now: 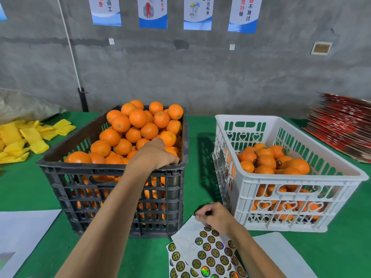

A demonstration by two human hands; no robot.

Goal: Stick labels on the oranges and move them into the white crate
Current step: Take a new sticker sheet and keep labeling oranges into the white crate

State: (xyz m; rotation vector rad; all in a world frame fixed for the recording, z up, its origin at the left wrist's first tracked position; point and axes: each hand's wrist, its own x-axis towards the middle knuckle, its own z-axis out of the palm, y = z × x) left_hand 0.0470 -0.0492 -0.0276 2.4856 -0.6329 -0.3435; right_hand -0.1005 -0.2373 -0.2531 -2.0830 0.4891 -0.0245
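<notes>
Hands working two jobs at once: left hand [158, 152] reaching into the black crate [112, 177], fingers curling down among the piled oranges [138, 127], grip on any one hidden; right hand [213, 215] pinching at the label sheet [208, 251] on the green table [200, 125], apparently peeling a sticker. Calling next for fruit and label meeting, then a carry rightward over the rim into the partly filled white crate [281, 199]. Lying nearby: yellow foam sleeves [26, 137], stacked red cartons [341, 127].

Left hand [155, 152] reaches forward, fingers curled; right hand [212, 215] pinches, low.
</notes>
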